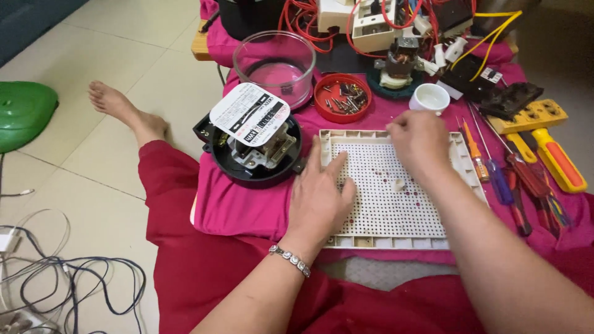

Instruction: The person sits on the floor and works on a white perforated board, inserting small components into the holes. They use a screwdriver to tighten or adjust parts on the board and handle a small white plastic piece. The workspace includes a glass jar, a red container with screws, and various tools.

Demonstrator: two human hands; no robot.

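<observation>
A white perforated tray point(396, 216) lies on a magenta cloth point(235, 204) in front of me. My left hand point(318, 195) rests flat on the tray's left part, fingers spread. My right hand point(421, 142) hovers over the tray's upper right, fingers curled together; whether it pinches anything small is hidden. A small white piece point(398, 184) lies on the tray just below the right hand. To the left of the tray stands an opened round black meter point(255, 145) with a white dial plate.
Several screwdrivers point(520, 179) lie right of the tray. Behind it are a red lid holding screws point(342, 97), a white cup point(430, 98), a clear round cover point(275, 65) and wired parts point(396, 37). A foot point(120, 108), cables point(68, 278) and a green object point(21, 111) are on the floor.
</observation>
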